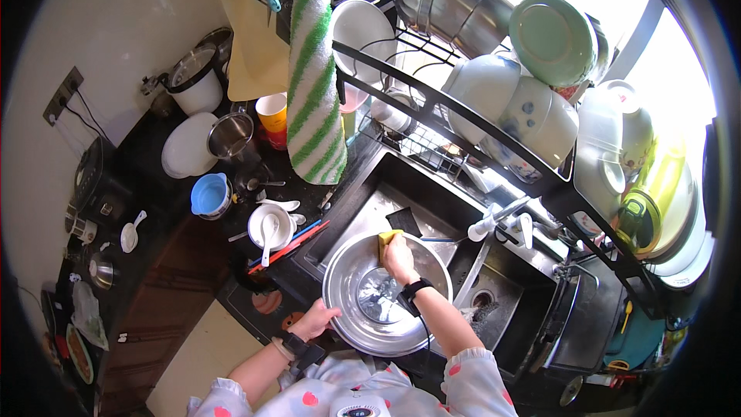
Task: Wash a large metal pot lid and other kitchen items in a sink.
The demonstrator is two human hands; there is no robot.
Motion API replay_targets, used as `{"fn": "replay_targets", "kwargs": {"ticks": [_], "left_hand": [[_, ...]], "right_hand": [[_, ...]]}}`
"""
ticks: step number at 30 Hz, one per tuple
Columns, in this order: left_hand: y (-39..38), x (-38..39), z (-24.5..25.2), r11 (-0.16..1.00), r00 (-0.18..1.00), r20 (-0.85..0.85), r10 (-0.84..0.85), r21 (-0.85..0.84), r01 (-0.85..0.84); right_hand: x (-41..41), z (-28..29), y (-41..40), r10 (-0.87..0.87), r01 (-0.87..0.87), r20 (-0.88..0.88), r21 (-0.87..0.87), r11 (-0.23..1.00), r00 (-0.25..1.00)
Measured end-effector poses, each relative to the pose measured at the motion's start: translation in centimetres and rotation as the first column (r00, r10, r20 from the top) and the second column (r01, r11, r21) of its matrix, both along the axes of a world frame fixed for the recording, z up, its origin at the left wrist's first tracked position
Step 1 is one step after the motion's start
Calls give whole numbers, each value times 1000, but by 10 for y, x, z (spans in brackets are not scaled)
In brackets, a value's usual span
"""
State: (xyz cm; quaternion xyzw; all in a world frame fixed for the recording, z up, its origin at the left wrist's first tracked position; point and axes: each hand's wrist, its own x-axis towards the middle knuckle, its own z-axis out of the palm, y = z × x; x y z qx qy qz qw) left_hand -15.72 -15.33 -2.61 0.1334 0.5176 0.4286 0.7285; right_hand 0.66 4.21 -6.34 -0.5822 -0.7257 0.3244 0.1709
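A large stainless steel basin is tilted over the near edge of a dark double sink. My left hand grips its rim at the lower left, with the fingers partly hidden beneath it. In my right hand is a yellow sponge, pressed against the basin's far inner wall near the rim. A bright reflection shows on the basin's bottom. Beyond the basin a dark square piece lies in the left sink bowl. The white faucet head is to the right of the basin.
A black dish rack full of bowls spans the area behind the sink. A green-striped towel hangs at its left end. On the left counter stand a white bowl with spoons, a blue bowl, a steel cup and red chopsticks.
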Motion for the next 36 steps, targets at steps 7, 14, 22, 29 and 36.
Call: {"fn": "replay_targets", "kwargs": {"ticks": [7,14,22,29,36], "left_hand": [[2,1,-10,1000,999,-32,-18,-26,17],[4,2,-7,999,1000,-21,-24,26,24],[12,1,-16,994,997,-65,-51,94,57],[9,0,-14,999,999,-48,-13,30,14],[10,0,-5,999,996,-73,-47,-13,46]], "right_hand": [[-48,38,-54,405,-405,38,7,914,914],[-25,11,-20,231,-243,83,174,954,969],[-30,8,-15,97,-108,91,136,985,991],[-38,11,-30,293,-304,82,262,916,953],[-41,15,-33,367,-366,29,188,912,930]]}}
